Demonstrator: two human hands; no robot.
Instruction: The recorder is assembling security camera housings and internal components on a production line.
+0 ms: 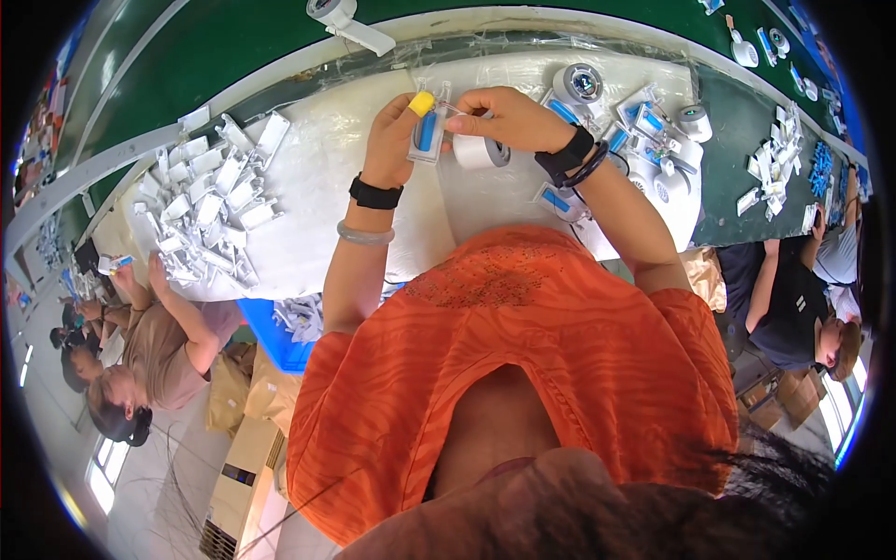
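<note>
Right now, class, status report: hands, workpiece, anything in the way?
Left hand holding pale casing with blue insert. Right hand apparently pinching thin wire near casing's upper end. Possible obstacle: round white unit beside right hand.

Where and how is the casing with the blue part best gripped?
Probably by its long left edge, coming from the left, where the left hand is. The narrow casing stretches lengthwise up the picture, and the right hand crowds its far right side. Better not press on the blue part along its middle.
</note>
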